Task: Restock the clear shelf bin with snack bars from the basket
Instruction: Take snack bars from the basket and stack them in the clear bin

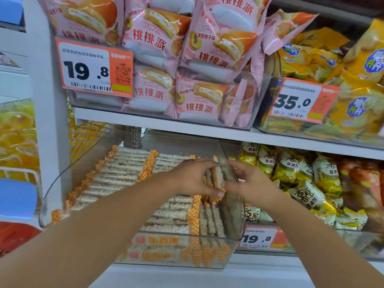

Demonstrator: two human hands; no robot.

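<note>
While left hand (192, 176) grips snack bars (217, 176) | right hand (252, 179) pinches clear bin (234, 221) wall | bin part-full

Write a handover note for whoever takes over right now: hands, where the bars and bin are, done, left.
Left hand: over the right part of the clear bin, fingers curled round a few upright snack bars.
Right hand: at the bin's right wall, fingers touching the same bars; whether it grips them is unclear.
Bin: on the lower shelf, already holding rows of bars lying flat, plus some standing on edge along the right side.
Basket: not in view.
Done: most of the bin is filled.
Left: seat the held bars by the right wall, then probably fetch more if the basket has any.
</note>
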